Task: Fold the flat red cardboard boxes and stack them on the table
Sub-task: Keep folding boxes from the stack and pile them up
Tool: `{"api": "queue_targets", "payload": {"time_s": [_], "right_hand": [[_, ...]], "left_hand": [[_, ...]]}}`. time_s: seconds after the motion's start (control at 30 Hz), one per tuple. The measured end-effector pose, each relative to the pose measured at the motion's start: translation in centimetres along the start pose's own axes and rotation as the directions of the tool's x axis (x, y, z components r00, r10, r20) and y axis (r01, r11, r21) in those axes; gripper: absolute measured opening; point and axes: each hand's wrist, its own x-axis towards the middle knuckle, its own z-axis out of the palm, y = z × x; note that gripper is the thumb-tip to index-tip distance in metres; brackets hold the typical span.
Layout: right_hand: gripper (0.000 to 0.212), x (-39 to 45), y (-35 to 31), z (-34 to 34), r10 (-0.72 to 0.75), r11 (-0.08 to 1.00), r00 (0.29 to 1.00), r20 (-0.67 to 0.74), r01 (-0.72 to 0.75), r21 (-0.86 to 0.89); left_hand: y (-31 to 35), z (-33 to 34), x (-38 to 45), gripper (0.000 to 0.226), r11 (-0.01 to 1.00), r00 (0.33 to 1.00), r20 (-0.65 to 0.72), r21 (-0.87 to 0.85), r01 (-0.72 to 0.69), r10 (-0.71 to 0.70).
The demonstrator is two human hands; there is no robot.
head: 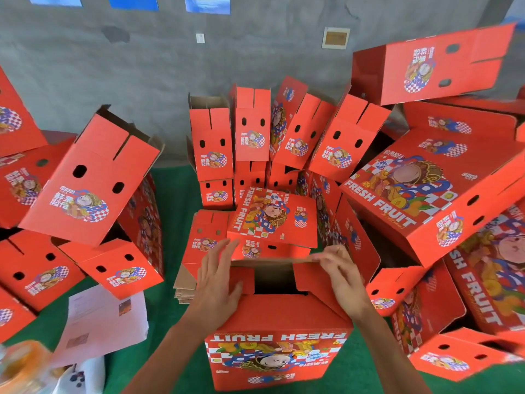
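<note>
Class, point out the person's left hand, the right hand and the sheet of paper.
left hand (218,282), head view, back of the hand.
right hand (339,268), head view, knuckles.
sheet of paper (105,322), head view, its middle.

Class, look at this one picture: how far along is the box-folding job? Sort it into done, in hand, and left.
Done: many folded boxes already stand piled around the table.
In hand: the left hand and right hand work the top flaps of the near box, still open.
Left: flat boxes lie stacked behind it.

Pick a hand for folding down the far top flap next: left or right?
Right, probably. The right hand already pinches the far flap at its edge, while the left hand lies flat on the left side flap, holding it down.
</note>
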Motion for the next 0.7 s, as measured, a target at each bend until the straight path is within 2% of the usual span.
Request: {"api": "queue_targets", "payload": {"time_s": [0.07,0.13,0.2,0.27,0.33,0.43,0.53,0.6,0.67,0.7], "right_hand": [[0.024,-0.2,0.1,0.1,0.032,0.999,0.997,0.069,-0.034,0.020],[0.017,-0.2,0.1,0.0,0.056,0.993,0.979,0.194,-0.034,-0.114],[0.051,0.0,0.4,-0.1,0.123,0.956,0.943,0.310,-0.029,-0.292],[0.076,0.4,0.3,0.1,0.217,0.916,0.922,0.321,-0.078,-0.394],[0.084,0.9,0.4,0.3,0.252,0.882,0.918,0.307,-0.087,-0.464],[0.079,1.6,0.4,1.1,0.265,0.815,0.921,0.287,-0.054,-0.577],[0.071,2.1,0.6,1.9,0.218,0.718,0.936,0.278,0.040,-0.695],[0.068,2.4,0.7,2.0,0.221,0.735,0.934,0.282,0.031,-0.677],[0.061,2.2,0.1,1.7,0.233,0.843,0.948,0.216,-0.086,-0.530],[0.062,2.2,-0.1,1.4,0.230,0.891,0.963,0.138,-0.152,-0.427]], "left_hand": [[-0.2,-0.3,0.1,0.070,0.988,0.997,0.051,-0.148,-0.046,0.054],[-0.4,-0.4,0.1,0.059,0.968,0.989,0.148,-0.250,0.020,0.017],[-0.1,-0.4,0.3,0.042,0.991,0.973,0.228,-0.122,0.059,-0.030],[-0.1,0.0,0.7,0.061,0.995,0.950,0.302,0.087,0.056,-0.080],[-0.1,0.4,1.2,0.078,0.975,0.927,0.348,0.210,0.065,-0.136],[0.1,0.8,2.0,0.087,0.962,0.926,0.327,0.252,0.106,-0.188],[0.3,1.2,2.6,0.089,0.931,0.926,0.302,0.345,0.116,-0.227],[0.5,1.1,2.8,0.081,0.924,0.927,0.294,0.366,0.115,-0.232],[0.5,0.7,3.1,0.076,0.932,0.919,0.291,0.321,0.169,-0.267],[0.4,0.5,3.1,0.076,0.931,0.911,0.291,0.304,0.201,-0.292]]}}
